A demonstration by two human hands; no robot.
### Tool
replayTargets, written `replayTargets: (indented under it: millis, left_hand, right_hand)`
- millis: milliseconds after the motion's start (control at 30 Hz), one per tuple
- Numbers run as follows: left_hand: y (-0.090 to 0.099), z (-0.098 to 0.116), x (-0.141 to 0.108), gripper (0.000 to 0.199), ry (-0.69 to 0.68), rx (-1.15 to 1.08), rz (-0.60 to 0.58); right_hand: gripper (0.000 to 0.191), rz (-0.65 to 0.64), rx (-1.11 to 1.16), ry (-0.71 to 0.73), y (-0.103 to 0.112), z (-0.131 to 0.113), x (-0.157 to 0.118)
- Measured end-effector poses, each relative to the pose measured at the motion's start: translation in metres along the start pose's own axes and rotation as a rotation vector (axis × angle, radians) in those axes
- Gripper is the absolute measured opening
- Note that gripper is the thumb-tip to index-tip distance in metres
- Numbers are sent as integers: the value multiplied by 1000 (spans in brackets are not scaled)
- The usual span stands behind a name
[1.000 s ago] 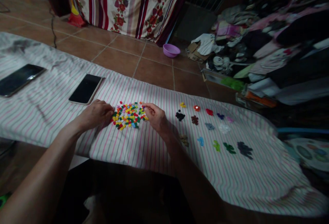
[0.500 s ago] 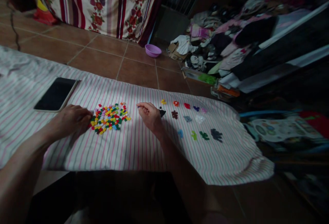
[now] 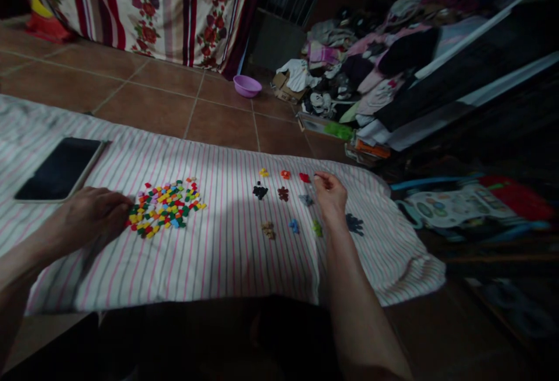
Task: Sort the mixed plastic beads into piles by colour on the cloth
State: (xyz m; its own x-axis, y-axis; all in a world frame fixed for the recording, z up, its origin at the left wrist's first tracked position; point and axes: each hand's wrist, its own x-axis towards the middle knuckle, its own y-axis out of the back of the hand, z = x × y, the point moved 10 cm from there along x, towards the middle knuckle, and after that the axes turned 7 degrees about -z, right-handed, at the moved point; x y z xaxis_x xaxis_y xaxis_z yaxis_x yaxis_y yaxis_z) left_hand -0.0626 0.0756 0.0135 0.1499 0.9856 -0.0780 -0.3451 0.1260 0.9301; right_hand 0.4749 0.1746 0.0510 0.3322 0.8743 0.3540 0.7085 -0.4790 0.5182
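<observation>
My left hand [image 3: 98,209] rests with curled fingers at the left edge of a mixed pile of small coloured blocks [image 3: 163,206]; whatever its fingertips hold is hidden. My right hand [image 3: 331,191] pinches a small dark block, barely visible at the fingertips, just right of the red blocks [image 3: 304,177]. Sorted by colour, little groups lie around it: yellow [image 3: 263,172], orange [image 3: 285,175], black [image 3: 260,191], brown [image 3: 283,193], grey [image 3: 306,200], tan [image 3: 268,229], blue [image 3: 294,226], lime green [image 3: 317,228] and dark grey-blue [image 3: 354,224]. My right hand and forearm cover other groups.
A striped cloth [image 3: 227,253] lies under the blocks. A dark-screened tablet [image 3: 61,168] is at the left, behind my left hand. On the tiled floor beyond stands a purple basin [image 3: 247,86]. Heaped clothes [image 3: 345,55] fill the back right.
My right hand has moved right, from beside the mixed pile to the sorted groups, uncovering the black and tan ones. My left hand stays by the pile. The view has shifted slightly right.
</observation>
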Motion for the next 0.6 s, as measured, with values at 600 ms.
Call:
replayTargets:
  millis: [600]
  left_hand:
    - [0,-12,2,38,104,-73,16]
  right_hand:
    - [38,112,-165,-154,54,79,9]
